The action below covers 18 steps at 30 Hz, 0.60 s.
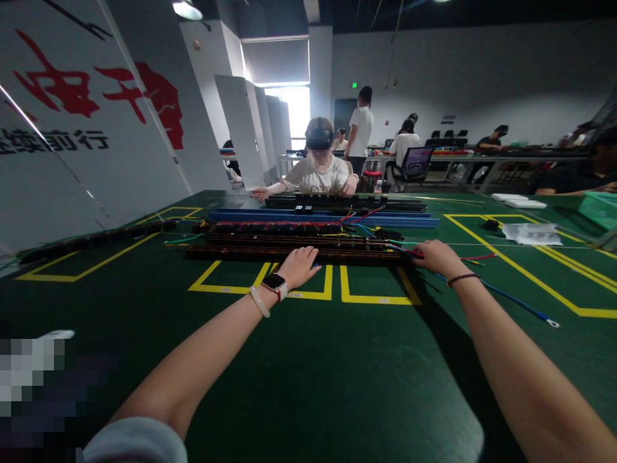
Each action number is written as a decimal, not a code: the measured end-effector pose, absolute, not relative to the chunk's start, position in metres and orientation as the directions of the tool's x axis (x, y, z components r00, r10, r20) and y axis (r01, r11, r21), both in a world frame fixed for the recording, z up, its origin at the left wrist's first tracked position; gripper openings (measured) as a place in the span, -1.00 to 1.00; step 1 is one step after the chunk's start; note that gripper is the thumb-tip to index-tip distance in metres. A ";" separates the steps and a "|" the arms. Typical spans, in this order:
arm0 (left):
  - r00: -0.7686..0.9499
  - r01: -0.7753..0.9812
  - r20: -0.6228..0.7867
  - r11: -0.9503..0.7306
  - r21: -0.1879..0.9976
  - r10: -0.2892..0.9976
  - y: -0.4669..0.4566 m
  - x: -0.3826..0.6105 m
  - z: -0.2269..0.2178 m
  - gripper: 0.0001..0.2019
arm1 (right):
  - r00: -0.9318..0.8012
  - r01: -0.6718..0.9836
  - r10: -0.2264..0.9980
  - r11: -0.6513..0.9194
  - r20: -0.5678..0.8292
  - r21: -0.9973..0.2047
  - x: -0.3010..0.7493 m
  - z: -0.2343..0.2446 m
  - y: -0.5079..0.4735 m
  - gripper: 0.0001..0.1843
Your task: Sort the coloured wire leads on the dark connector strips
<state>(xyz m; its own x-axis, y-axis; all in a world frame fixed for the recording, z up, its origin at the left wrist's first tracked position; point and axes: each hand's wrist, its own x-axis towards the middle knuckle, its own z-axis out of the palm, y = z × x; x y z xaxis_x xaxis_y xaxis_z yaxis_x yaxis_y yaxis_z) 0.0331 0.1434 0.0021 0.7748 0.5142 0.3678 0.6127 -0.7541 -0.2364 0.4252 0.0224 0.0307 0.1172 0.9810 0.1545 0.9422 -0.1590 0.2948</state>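
Observation:
A long black rail (241, 254) lies across the green table, nearest to me in a stack of long parts. My left hand (299, 265) grips its near edge around the middle, fingers over the top and thumb on my side. A small blue bit shows by that thumb. At the rail's right end, my right hand (438, 258) is closed on the end, where wires come out; its fingertips are partly hidden. From under this hand a blue cable (511, 297) runs right to a metal ring lug, and a red cable (479, 258) sticks out beside it.
Behind the rail lie red-wired black strips (279, 228), blue rails (328, 218) and another black rail (376, 204). A co-worker (321, 167) sits opposite. A wired harness (96, 239) lies left; a plastic bag (530, 234) and green bin (600, 212) are right. Yellow tape marks the table.

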 end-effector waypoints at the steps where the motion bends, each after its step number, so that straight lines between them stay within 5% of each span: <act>1: 0.779 0.608 0.365 -0.756 -0.243 0.510 0.147 0.035 0.001 -0.51 | 0.129 0.938 0.981 -0.168 0.146 0.304 0.424 0.033 0.022 -0.74; 7: 0.794 0.592 0.363 -0.756 -0.281 0.487 0.160 0.041 0.002 -0.52 | 0.184 0.914 0.946 -0.264 0.266 0.307 0.422 0.046 0.016 -0.71; 18: 0.782 0.609 0.387 -0.730 -0.310 0.489 0.165 0.055 0.005 -0.52 | 0.020 0.888 0.809 -0.285 0.587 0.362 0.414 0.045 0.010 -0.72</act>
